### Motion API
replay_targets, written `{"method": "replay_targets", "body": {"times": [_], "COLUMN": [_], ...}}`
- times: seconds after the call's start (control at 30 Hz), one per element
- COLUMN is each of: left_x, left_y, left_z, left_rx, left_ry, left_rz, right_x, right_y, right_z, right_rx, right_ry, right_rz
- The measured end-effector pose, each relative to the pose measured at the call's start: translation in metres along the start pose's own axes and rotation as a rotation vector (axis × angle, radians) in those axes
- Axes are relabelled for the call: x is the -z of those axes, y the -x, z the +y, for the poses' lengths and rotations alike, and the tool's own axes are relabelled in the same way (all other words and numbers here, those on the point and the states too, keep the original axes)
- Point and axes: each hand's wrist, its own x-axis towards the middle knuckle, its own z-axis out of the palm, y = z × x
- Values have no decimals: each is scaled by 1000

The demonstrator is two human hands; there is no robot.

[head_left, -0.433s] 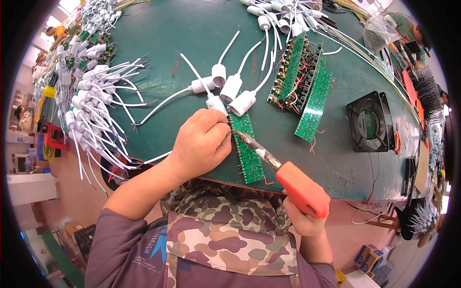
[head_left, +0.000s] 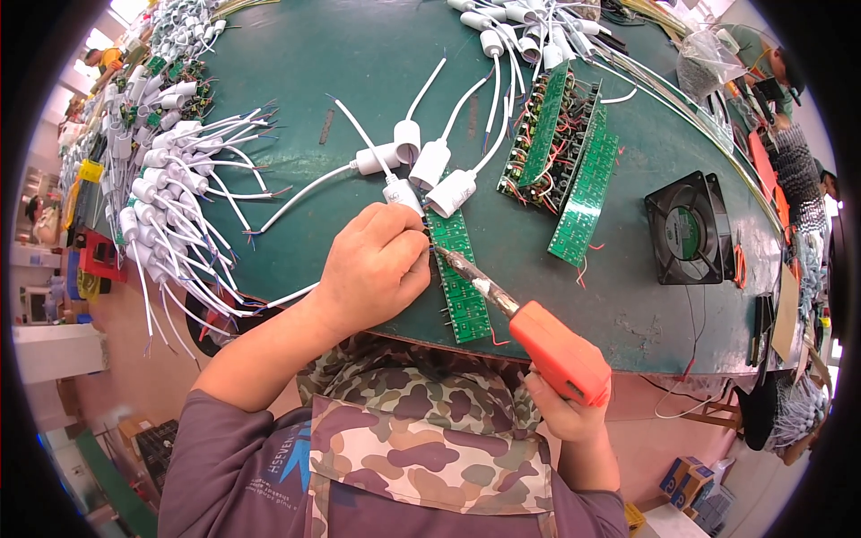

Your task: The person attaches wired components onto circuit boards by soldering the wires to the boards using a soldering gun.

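Note:
My right hand [head_left: 563,408] grips a soldering iron [head_left: 547,345] with an orange-red handle. Its dark tip points up and left, at the edge of a green circuit board strip [head_left: 464,287] lying near the table's front edge. Over the strip's left side my left hand [head_left: 377,260] is closed in a pinch; what its fingertips hold is hidden behind the knuckles. Just beyond those fingers lies a white cable socket [head_left: 403,195]. More white sockets, one [head_left: 451,192] over the strip's far end and another [head_left: 431,163] beside it, lie with their cables spread outward.
A heap of white sockets with cables [head_left: 170,193] covers the left edge of the green table [head_left: 296,72]. Populated circuit boards [head_left: 552,148] stand right of centre, with a black fan [head_left: 689,229] farther right. More sockets [head_left: 529,36] are piled at the back.
The soldering iron's handle and my right hand have shifted slightly left. My left hand keeps nearly the same place and pinch.

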Motion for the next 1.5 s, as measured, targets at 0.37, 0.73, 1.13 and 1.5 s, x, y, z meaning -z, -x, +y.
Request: {"method": "replay_targets", "body": {"times": [0.37, 0.73, 1.13, 1.5], "left_x": [2, 3, 39, 45], "left_y": [1, -1, -3, -55], "left_z": [0, 1, 9, -3], "left_rx": [12, -18, 123, -235], "left_ry": [17, -11, -83, -273], "left_rz": [-8, -18, -348, -394], "right_x": [3, 1, 22, 25], "right_y": [19, 25, 33, 43], "right_z": [-17, -16, -5, -3], "right_rx": [-272, -252, -44, -120], "right_ry": [-114, -89, -142, -134], "right_rz": [190, 264, 194, 285]}}
